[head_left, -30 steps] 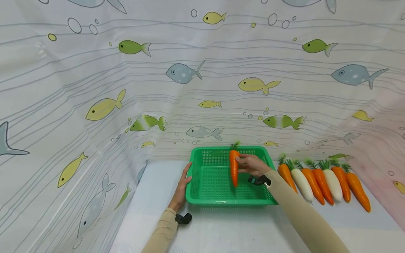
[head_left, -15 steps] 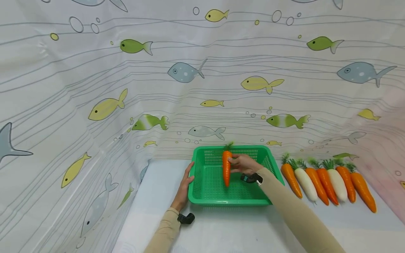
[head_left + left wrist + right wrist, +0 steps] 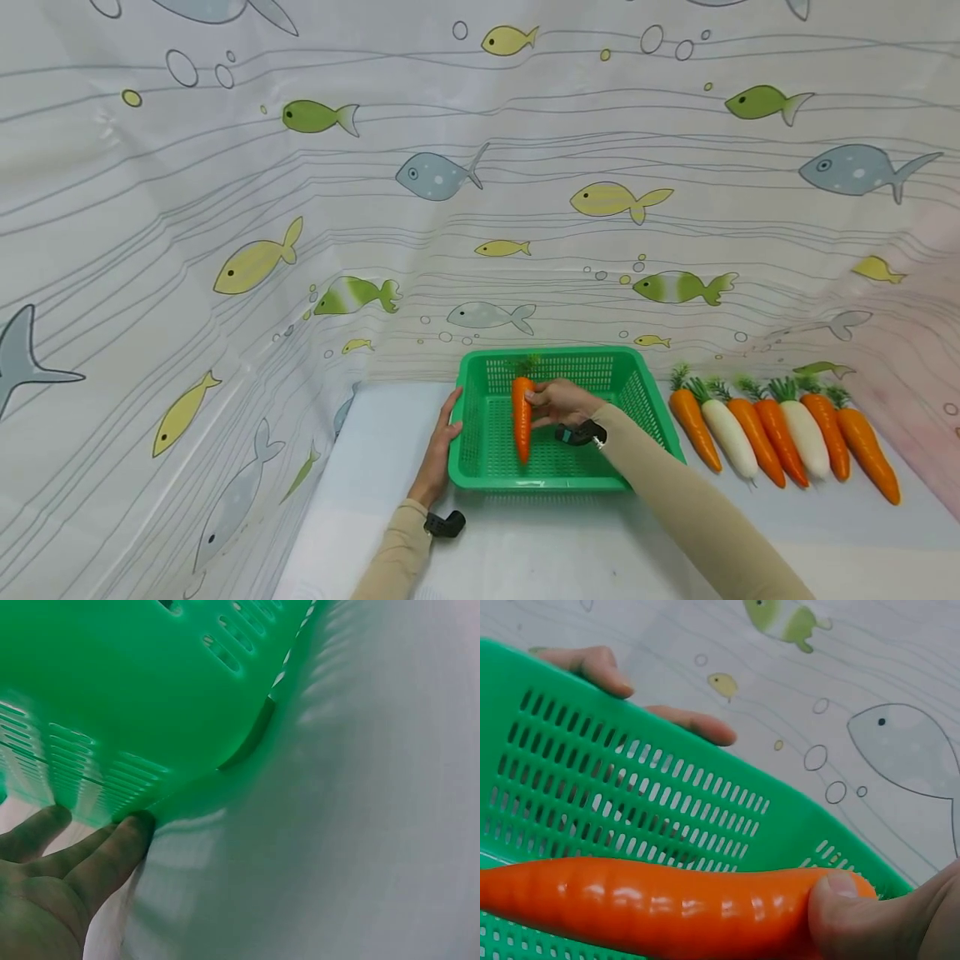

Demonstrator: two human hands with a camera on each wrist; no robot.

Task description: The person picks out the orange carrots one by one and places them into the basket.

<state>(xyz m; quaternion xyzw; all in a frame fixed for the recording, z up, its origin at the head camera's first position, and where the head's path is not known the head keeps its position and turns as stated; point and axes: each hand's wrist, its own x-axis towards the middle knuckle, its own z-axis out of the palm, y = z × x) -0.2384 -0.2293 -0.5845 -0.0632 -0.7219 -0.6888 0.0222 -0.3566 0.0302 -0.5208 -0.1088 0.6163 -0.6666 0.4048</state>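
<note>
Carrot (image 3: 522,427) pinched in the right hand (image 3: 561,403), right of the left hand (image 3: 437,454), whose straight fingers touch the basket (image 3: 540,483).

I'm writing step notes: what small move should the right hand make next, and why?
Probably ease the carrot down into the green basket and release it: the right hand holds it over the basket, and the left hand touches the basket's side. Whether the carrot touches bottom is unclear.

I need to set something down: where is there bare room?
Bare table shows in front of the basket, between the sleeves, and between the left hand and the fish-print sheet. It's crowded right of the basket, where carrots and radishes lie side by side.
</note>
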